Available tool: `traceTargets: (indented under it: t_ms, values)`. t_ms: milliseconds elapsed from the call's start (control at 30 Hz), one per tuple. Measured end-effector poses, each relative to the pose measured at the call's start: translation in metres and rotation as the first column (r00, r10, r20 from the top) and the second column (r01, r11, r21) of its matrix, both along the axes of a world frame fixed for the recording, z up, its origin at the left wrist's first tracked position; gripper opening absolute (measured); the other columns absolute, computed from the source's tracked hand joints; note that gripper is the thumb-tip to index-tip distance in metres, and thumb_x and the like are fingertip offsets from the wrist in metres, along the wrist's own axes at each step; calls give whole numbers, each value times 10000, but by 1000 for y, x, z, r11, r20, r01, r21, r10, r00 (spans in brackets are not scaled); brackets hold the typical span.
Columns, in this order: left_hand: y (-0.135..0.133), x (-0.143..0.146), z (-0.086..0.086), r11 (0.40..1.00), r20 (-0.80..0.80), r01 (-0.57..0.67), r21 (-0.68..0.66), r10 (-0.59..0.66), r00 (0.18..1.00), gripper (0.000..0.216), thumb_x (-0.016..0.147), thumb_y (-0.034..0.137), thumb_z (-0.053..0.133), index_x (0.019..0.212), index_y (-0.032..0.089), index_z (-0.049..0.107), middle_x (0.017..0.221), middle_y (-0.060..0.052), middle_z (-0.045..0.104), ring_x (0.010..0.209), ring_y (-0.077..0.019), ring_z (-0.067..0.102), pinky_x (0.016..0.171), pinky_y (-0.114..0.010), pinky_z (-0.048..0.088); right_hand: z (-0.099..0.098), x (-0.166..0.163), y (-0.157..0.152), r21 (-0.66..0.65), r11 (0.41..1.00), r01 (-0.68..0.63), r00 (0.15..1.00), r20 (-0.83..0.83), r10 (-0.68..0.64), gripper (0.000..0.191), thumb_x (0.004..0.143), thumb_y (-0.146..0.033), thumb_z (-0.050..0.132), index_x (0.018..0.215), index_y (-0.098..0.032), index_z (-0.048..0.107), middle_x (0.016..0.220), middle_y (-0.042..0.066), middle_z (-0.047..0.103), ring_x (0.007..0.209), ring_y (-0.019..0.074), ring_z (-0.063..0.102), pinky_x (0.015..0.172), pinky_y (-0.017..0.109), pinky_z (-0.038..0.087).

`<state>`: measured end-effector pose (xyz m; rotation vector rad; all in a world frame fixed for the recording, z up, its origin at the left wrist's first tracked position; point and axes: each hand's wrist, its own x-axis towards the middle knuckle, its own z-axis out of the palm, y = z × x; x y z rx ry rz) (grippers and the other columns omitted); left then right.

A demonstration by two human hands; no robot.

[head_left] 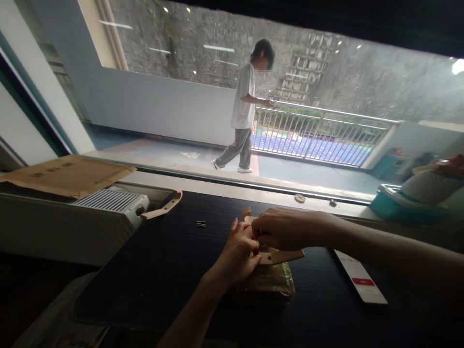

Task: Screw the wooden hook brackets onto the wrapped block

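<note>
My left hand is closed around a light wooden piece with a dark hole in it, steadying it on a tape-wrapped package. Over the same piece, my right hand is bent down with its fingers closed; whatever they pinch is hidden. Something small and reddish shows between the two hands, too covered to name. A curved wooden end sticks out just beyond my fingers. To the left, several small screws lie on the black table.
A curved wooden part with holes lies at the table's far left edge, beside a white heater-like unit bearing a brown envelope. A phone lies right. On the sill are a tape roll and a teal bin. Beyond the window, a person walks.
</note>
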<state>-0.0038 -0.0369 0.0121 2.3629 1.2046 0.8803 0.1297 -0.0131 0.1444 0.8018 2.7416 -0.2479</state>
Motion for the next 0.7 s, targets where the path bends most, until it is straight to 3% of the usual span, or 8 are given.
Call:
traceTargets:
  t_ms: [133, 267, 400, 533, 700]
  values:
    - [0, 0, 1, 1000, -25, 5, 5, -5, 1000, 96, 702, 133, 636, 636, 200, 655, 1090, -25, 590, 1180, -263, 398, 1088, -528, 91, 4, -2, -2, 68, 996, 49, 998, 44, -52, 182, 799, -256, 497, 791, -134, 632, 687, 31, 594, 554, 100, 446, 480, 231, 295]
    - [0, 0, 2, 1000, -54, 3, 10, -2, 999, 73, 694, 150, 654, 637, 194, 658, 1044, -42, 600, 1139, -271, 423, 1075, -545, 120, 7, -4, -3, 44, 999, 17, 994, 105, -22, 113, 715, -178, 573, 797, -143, 642, 704, 13, 604, 580, 98, 469, 487, 223, 298]
    - [0, 0, 3, 1000, -64, 7, 3, -7, 998, 87, 699, 128, 636, 655, 196, 668, 1054, -39, 592, 1149, -266, 412, 1079, -526, 120, 5, -5, 0, -26, 1000, -18, 996, 85, 20, 128, 762, -183, 534, 780, -114, 641, 682, 14, 584, 560, 79, 448, 492, 216, 305]
    - [0, 0, 4, 999, -69, 27, -19, -28, 997, 90, 705, 126, 627, 664, 198, 662, 1031, -24, 586, 1110, -233, 442, 1087, -495, 108, 1, -1, 5, -45, 998, 36, 997, 66, -33, 228, 779, -299, 509, 691, -117, 616, 592, -2, 529, 494, 68, 382, 440, 211, 268]
    - [-1, -2, 5, 999, -77, 38, 6, -37, 996, 65, 686, 184, 662, 747, 203, 669, 1120, -39, 545, 1175, -242, 397, 1085, -459, 137, -2, 2, 5, -6, 995, 100, 994, 38, -100, 211, 765, -297, 496, 711, -131, 615, 607, 4, 553, 491, 70, 402, 431, 204, 264]
